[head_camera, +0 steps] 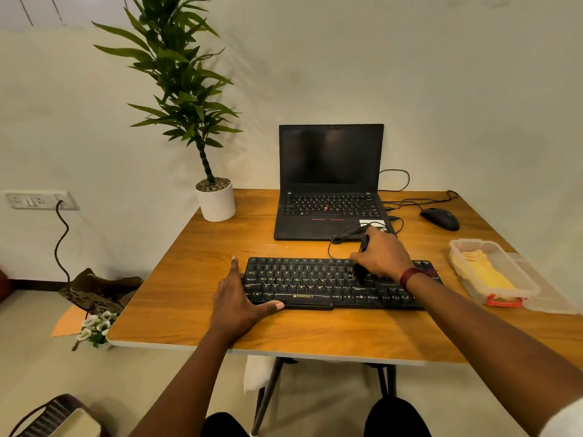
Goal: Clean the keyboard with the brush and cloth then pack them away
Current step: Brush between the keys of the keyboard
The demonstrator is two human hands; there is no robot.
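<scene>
A black keyboard (315, 283) lies across the front middle of the wooden table (195, 298). My right hand (383, 255) grips a black brush (362, 260) above the keyboard's right half, bristles down on the keys. My left hand (241, 298) rests flat at the keyboard's left end, fingers straight, thumb along its front edge. A yellow cloth (487, 274) lies in a clear plastic box (533, 287) at the right of the table.
An open black laptop (329, 184) stands behind the keyboard, a cable (340, 238) running over its front corner. A black mouse (440, 218) sits at the back right, a white potted plant (216, 201) at the back left. The box's lid (555, 302) lies beside the box.
</scene>
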